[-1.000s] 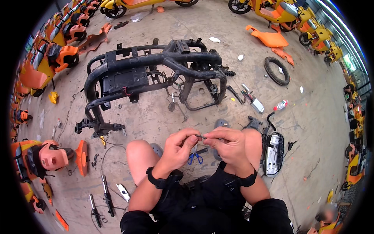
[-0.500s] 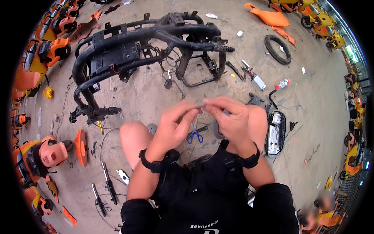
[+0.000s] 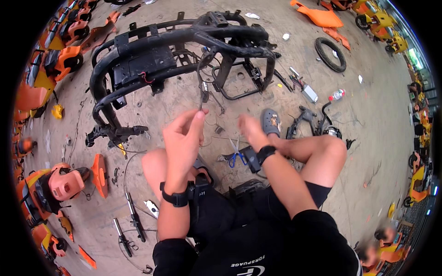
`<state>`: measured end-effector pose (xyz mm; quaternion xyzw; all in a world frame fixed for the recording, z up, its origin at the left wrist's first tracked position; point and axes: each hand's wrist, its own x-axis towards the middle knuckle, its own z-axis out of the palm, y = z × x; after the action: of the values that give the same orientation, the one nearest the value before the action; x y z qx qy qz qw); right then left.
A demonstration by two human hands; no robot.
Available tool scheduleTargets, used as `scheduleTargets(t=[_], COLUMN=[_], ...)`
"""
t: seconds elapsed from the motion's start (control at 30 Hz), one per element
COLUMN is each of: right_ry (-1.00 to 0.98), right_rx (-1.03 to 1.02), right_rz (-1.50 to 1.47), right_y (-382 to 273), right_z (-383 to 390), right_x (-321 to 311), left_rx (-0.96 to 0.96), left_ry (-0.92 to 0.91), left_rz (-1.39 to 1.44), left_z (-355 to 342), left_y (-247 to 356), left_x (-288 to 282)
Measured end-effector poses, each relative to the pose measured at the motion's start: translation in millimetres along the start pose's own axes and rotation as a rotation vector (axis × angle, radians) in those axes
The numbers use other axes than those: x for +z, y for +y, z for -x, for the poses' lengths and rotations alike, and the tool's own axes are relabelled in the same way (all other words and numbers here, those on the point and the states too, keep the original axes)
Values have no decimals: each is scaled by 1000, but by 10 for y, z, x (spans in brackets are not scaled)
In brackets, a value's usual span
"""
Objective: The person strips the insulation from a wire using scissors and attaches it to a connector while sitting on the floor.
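Observation:
My left hand [image 3: 183, 135] is raised just in front of the black scooter frame [image 3: 161, 39]. Its thumb and fingertips pinch the lower end of a thin dark cable [image 3: 201, 99] that hangs from the frame. To the right, my right hand [image 3: 252, 130] is apart from the left, its fingers bunched and blurred; whether they hold anything cannot be made out. Below it on the floor lie scissors with blue handles [image 3: 237, 158], blades pointing away from me. A grey clog [image 3: 270, 121] on my right foot is close beside the right hand.
Right of the frame lie a silver box with wires [image 3: 310, 94], a plastic bottle [image 3: 337, 94] and a black tyre [image 3: 330, 55]. Orange panels [image 3: 317, 16] lie far right. Two fork tubes [image 3: 134, 218] rest at lower left. Orange scooters [image 3: 64, 179] line both sides; people [image 3: 384, 237] are at lower right.
My hands were together over the scissors. The left has moved up and left to the hanging cable; the right has drawn away rightward. My right leg has swung out, uncovering the clog.

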<state>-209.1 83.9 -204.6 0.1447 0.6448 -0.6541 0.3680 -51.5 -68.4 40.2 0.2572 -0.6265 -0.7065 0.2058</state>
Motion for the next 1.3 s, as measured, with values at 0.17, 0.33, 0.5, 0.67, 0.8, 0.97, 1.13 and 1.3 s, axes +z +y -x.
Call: scheduleTargets(t=[0.17, 0.33, 0.5, 0.67, 0.8, 0.97, 1.13, 1.3], right_ry=[259, 435, 489, 501, 469, 458, 183, -200], right_rx=[42, 99, -56, -158, -114, -349, -674, -866], right_rz=[1038, 1243, 1346, 1326, 952, 539, 166, 228], right_y=[1759, 1912, 1975, 2029, 1761, 1044, -461, -1764], right_z=[31, 297, 352, 396, 405, 207, 205, 1570], right_x=[-583, -317, -254, -356, -367, -139, -17, 269], left_rx=[-56, -265, -249, -248, -113, -59, 15, 153], left_ry=[-22, -26, -95, -164, -196, -218, -258, -186], left_rz=[93, 204, 195, 81, 108, 90, 93, 101], left_z=[52, 18, -19, -72, -71, -40, -55, 42], left_y=[61, 148, 52, 12, -27, -100, -185, -106], left_x=[-108, -113, -66, -54, -34, -81, 72, 20])
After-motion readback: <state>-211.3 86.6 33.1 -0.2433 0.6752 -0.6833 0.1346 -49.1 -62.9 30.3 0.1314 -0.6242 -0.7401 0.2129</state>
